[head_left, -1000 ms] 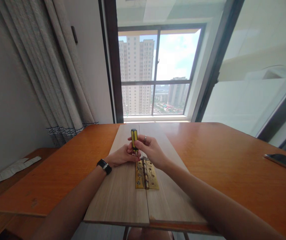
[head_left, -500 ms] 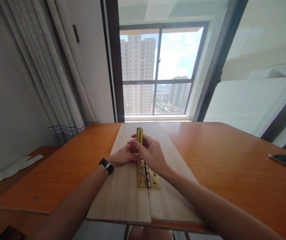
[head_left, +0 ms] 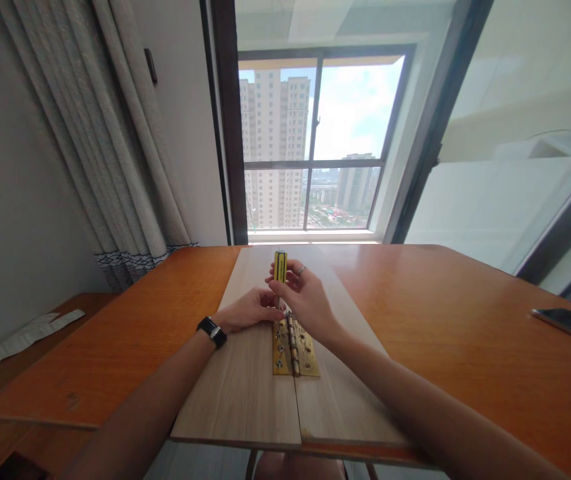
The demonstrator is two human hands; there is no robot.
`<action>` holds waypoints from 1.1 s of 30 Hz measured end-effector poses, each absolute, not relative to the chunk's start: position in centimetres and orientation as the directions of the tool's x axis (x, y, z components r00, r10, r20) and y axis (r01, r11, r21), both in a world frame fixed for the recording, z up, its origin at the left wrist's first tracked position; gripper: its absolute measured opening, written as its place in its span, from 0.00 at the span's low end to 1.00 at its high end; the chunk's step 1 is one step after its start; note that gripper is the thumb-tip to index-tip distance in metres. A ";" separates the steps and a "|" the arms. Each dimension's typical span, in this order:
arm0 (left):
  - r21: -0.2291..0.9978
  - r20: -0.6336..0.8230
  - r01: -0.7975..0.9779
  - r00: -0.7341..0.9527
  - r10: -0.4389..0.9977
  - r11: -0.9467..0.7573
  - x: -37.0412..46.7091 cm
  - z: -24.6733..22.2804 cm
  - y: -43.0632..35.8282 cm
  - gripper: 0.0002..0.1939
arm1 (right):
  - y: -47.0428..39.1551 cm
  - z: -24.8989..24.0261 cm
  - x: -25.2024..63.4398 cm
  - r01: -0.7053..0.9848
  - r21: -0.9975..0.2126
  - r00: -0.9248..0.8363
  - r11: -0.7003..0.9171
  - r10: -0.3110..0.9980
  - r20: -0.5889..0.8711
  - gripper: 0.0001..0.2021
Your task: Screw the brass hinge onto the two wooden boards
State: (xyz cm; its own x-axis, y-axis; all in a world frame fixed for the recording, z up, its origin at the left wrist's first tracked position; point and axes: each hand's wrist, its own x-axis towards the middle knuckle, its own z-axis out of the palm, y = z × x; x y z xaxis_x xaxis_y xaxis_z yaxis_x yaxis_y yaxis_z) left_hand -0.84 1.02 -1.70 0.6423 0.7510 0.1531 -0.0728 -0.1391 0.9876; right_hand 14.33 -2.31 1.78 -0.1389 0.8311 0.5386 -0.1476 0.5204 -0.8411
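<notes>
A brass hinge [head_left: 295,350] lies across the seam of two pale wooden boards [head_left: 245,393], with several screws in its left leaf. Upright over its far end stands a screwdriver [head_left: 280,268] with a yellow and black handle. My right hand [head_left: 308,297] grips that handle between thumb and fingers. Beside the shaft, my left hand [head_left: 252,308] is closed, thumb and fingers pinched low by the hinge's far left part; what they pinch is too small to make out.
The boards rest on an orange-brown table [head_left: 445,320]. A phone [head_left: 570,327] lies at the right edge. White strips [head_left: 35,333] are on a lower surface at the left. Behind are a curtain [head_left: 115,133] and a window.
My right hand has shifted slightly right and its fingers have moved round the screwdriver handle, which has turned. My left hand stays low, a little more apart from the right.
</notes>
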 end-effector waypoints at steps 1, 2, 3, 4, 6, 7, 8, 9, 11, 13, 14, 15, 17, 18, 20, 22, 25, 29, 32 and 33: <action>0.989 0.139 -0.060 0.650 0.747 -0.132 -0.9 -1.7 1.0 0.17 | -2.2 1.8 14.4 -0.121 -0.838 -0.099 0.532 0.833 0.544 0.14; 0.991 0.127 -0.053 0.657 0.743 -0.123 -0.9 -1.6 1.0 0.18 | -2.1 1.9 14.5 -0.097 -0.837 -0.073 0.538 0.835 0.545 0.13; 0.992 0.121 -0.055 0.660 0.741 -0.114 -0.9 -1.6 1.0 0.18 | -2.1 2.0 14.6 -0.083 -0.839 -0.064 0.537 0.838 0.542 0.13; 0.992 0.121 -0.062 0.661 0.741 -0.108 -1.0 -1.7 1.0 0.19 | -2.1 2.1 14.6 -0.082 -0.843 -0.068 0.531 0.841 0.536 0.13; 0.993 0.120 -0.074 0.660 0.741 -0.095 -1.0 -1.7 1.1 0.19 | -2.3 2.4 14.7 -0.096 -0.848 -0.095 0.522 0.843 0.529 0.13; 0.993 0.116 -0.076 0.659 0.743 -0.088 -1.0 -1.8 1.1 0.19 | -2.5 2.5 14.7 -0.104 -0.846 -0.112 0.523 0.839 0.532 0.13; 0.993 0.114 -0.078 0.657 0.745 -0.084 -1.0 -1.8 1.1 0.19 | -2.6 2.6 14.8 -0.108 -0.845 -0.132 0.524 0.835 0.535 0.12; 0.994 0.113 -0.079 0.657 0.746 -0.082 -1.1 -1.9 1.1 0.18 | -2.7 2.8 14.8 -0.110 -0.846 -0.154 0.521 0.832 0.533 0.12; 0.992 0.123 -0.089 0.661 0.740 -0.085 -1.1 -2.0 1.2 0.18 | -2.8 3.0 15.1 -0.114 -0.860 -0.212 0.498 0.833 0.511 0.12; 0.990 0.139 -0.105 0.669 0.730 -0.092 -1.1 -2.1 1.2 0.17 | -2.8 3.1 15.3 -0.131 -0.877 -0.273 0.461 0.834 0.479 0.13; 0.989 0.145 -0.112 0.672 0.727 -0.094 -1.1 -2.1 1.3 0.17 | -2.7 3.1 15.4 -0.146 -0.883 -0.297 0.446 0.831 0.470 0.14; 0.989 0.148 -0.118 0.672 0.725 -0.092 -1.1 -2.1 1.3 0.17 | -2.7 3.0 15.4 -0.165 -0.885 -0.312 0.436 0.828 0.466 0.15; 0.989 0.145 -0.122 0.665 0.732 -0.086 -1.0 -2.2 1.3 0.18 | -2.6 2.8 15.2 -0.206 -0.884 -0.314 0.419 0.828 0.465 0.16; 0.989 0.142 -0.122 0.659 0.739 -0.081 -1.0 -2.2 1.3 0.18 | -2.6 2.7 15.1 -0.220 -0.885 -0.309 0.411 0.831 0.463 0.17; 0.990 0.136 -0.124 0.645 0.752 -0.072 -1.0 -2.2 1.3 0.20 | -2.6 2.5 14.8 -0.231 -0.888 -0.287 0.398 0.844 0.454 0.17; 0.990 0.134 -0.115 0.640 0.756 -0.078 -0.9 -2.2 1.3 0.20 | -2.6 2.4 14.6 -0.215 -0.893 -0.257 0.396 0.859 0.443 0.17; 0.990 0.138 -0.104 0.644 0.753 -0.092 -0.9 -2.3 1.3 0.18 | -2.6 2.3 14.5 -0.193 -0.897 -0.228 0.398 0.871 0.435 0.16; 0.989 0.143 -0.111 0.633 0.761 -0.094 -1.0 -2.5 1.3 0.18 | -2.5 2.2 14.7 -0.183 -0.885 -0.238 0.427 0.855 0.462 0.15; 0.990 0.142 -0.108 0.629 0.765 -0.096 -1.0 -2.3 1.2 0.20 | -2.5 2.3 15.0 -0.169 -0.871 -0.307 0.460 0.816 0.490 0.15; 0.990 0.141 -0.106 0.630 0.764 -0.095 -1.0 -2.2 1.1 0.20 | -2.5 2.4 15.1 -0.170 -0.869 -0.336 0.465 0.801 0.495 0.15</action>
State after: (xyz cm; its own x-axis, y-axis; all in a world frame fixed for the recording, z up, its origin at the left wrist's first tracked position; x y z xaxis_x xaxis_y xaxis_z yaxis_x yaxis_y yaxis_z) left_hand -0.98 1.12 -2.22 0.6296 0.7641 0.1407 -0.1056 -0.0952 0.9898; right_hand 15.10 -2.45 2.38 -0.3358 0.8012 0.4952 -0.1702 0.4655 -0.8685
